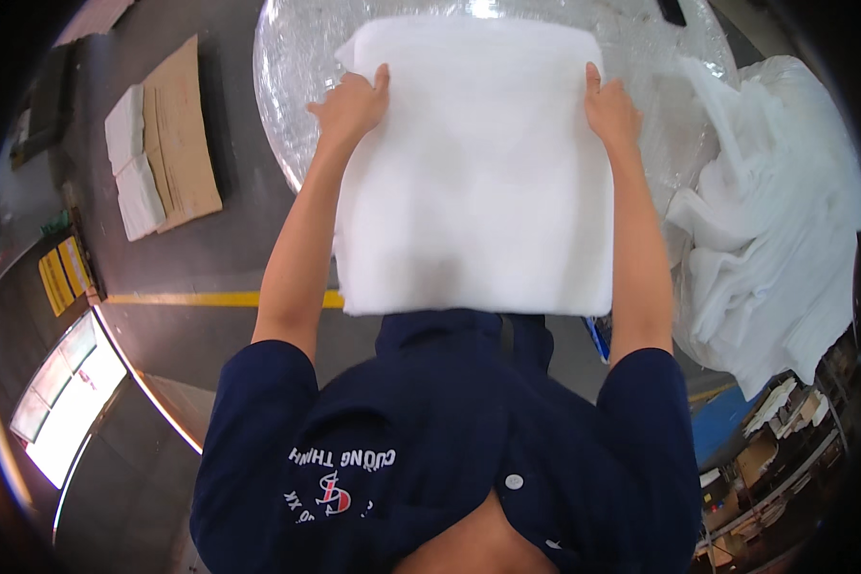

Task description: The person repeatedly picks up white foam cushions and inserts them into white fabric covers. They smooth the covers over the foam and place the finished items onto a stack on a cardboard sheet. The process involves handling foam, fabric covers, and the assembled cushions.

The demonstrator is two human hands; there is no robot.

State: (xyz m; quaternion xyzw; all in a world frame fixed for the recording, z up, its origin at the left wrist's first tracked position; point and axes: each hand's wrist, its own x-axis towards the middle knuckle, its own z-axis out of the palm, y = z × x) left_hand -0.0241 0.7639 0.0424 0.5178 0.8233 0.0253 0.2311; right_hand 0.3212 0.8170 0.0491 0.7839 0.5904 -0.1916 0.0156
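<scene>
A rectangular stack of soft white foam sheets [478,172], or one folded sheet, spans the space between my hands. Its near edge hangs over the table's front, close to my body. My left hand [351,103] grips the far left side, thumb lying on top and most fingers tucked out of sight. On the opposite side my right hand [613,107] holds the edge the same way, thumb up along the surface. Beneath lies a table covered in shiny clear plastic film [292,124].
A big loose heap of white foam sheets [765,210] drapes at the right. A black object [673,11] rests on the far table edge. Flat cardboard [184,134] with white pieces [136,177] lies on the left floor, beyond a yellow floor line [182,299]. Cluttered shelving [775,469] stands lower right.
</scene>
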